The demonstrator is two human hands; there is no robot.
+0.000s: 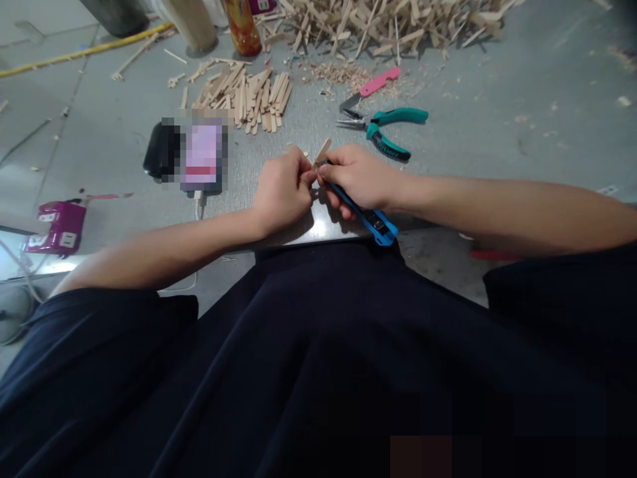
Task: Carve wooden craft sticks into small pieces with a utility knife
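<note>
My left hand [284,189] is closed, its thumb and fingertips pinching the lower end of a small wooden stick [324,149] just above the table edge. Wrapped in my right hand [362,174] is a blue and black utility knife [382,229], its handle end pointing down and right. Both hands' fingertips meet at the stick, and the knife's blade tip is hidden among them. Close beyond my right hand lie green-handled pliers [385,141] and a pink folding knife [379,82] with its blade out. A pile of wooden sticks [259,99] lies beyond my left hand.
A large heap of sticks [378,26] and wood shavings [343,74] lie at the back. Bottles, one orange-brown [243,30], stand behind. At left are a phone [202,153] with a cable, a black case [162,151] and a purple box [60,227].
</note>
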